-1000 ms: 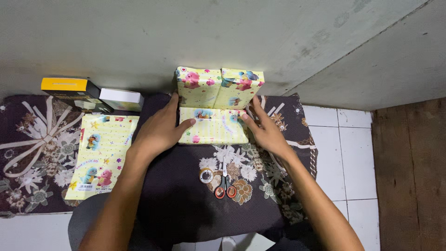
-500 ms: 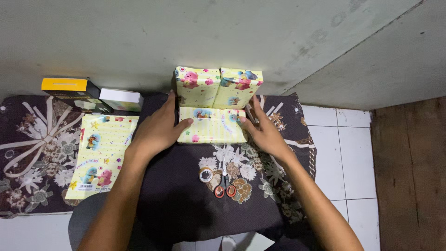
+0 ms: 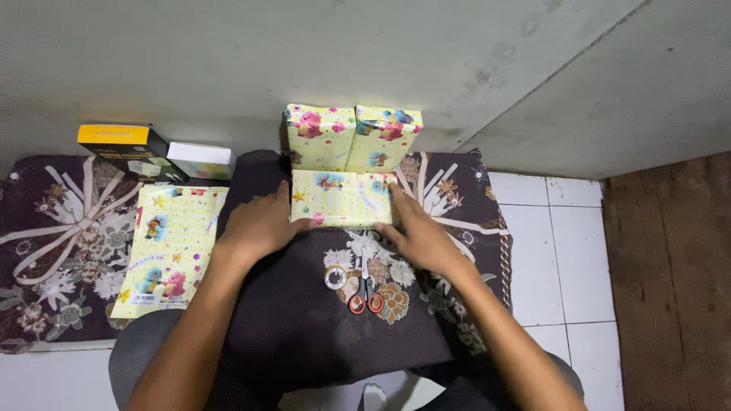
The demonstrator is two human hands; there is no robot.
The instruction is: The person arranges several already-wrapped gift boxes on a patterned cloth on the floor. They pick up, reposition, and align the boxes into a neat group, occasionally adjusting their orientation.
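Wrapped yellow gift box [image 3: 341,199] lying flat on dark floral cloth [image 3: 304,327], left hand [image 3: 259,224] open against its left end, right hand [image 3: 419,236] open at its right end, scissors [image 3: 365,293] nearer.

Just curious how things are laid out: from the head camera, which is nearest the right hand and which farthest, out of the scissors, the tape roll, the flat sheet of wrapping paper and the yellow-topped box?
From the right hand:
1. Scissors, just below it.
2. Tape roll, beside the scissors' left.
3. Wrapping paper, flat, far left.
4. Yellow-topped box, back left by the wall.
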